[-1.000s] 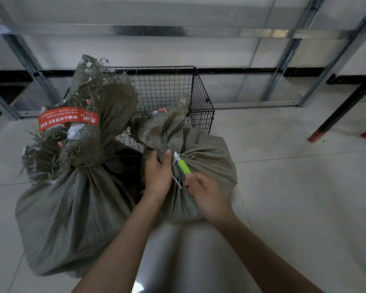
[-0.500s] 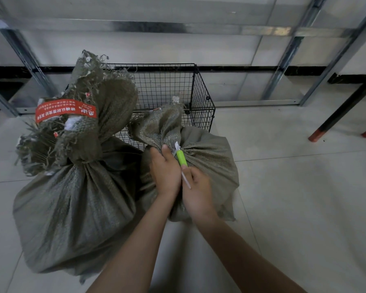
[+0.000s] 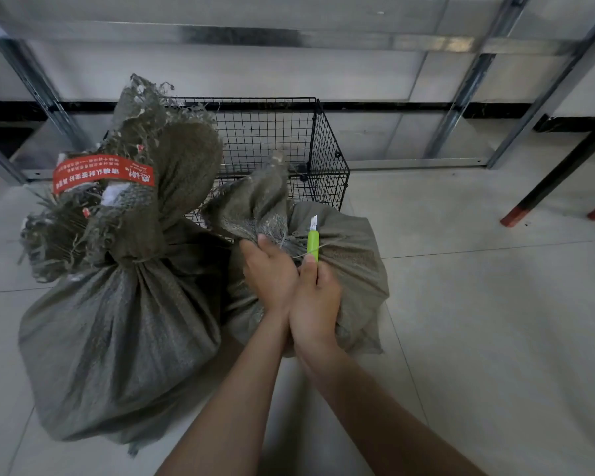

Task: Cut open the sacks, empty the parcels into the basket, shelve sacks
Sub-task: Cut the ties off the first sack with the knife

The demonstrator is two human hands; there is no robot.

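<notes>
Down on the pale tiled floor, metal racking fills the space ahead of me, its uprights and top rail cut off by the edges of my view. The large sack sits to my left, tied at the neck, with its frayed top flopping over; a red label wraps that top, and its print is upside down to me and too small to read. Just beside it on the right is the smaller sack, also tied shut, and its near side is hidden behind my wrists.

Behind both sacks stands the black wire basket. I see only its back and right walls clearly; the sacks cover its front and left, so I cannot tell what lies inside. Two dark legs with reddish feet slant in at the far right, and whatever they carry is out of view.

My left hand grips the gathered neck of the smaller sack, thumb on the near side, the fingers wrapped out of sight round the cloth. My right hand, pressed against the left, is closed round a green cutter, thumb laid along the handle. Its short blade points up and away from me. A thin string runs from the neck across the handle; where it ends is hard to make out.
</notes>
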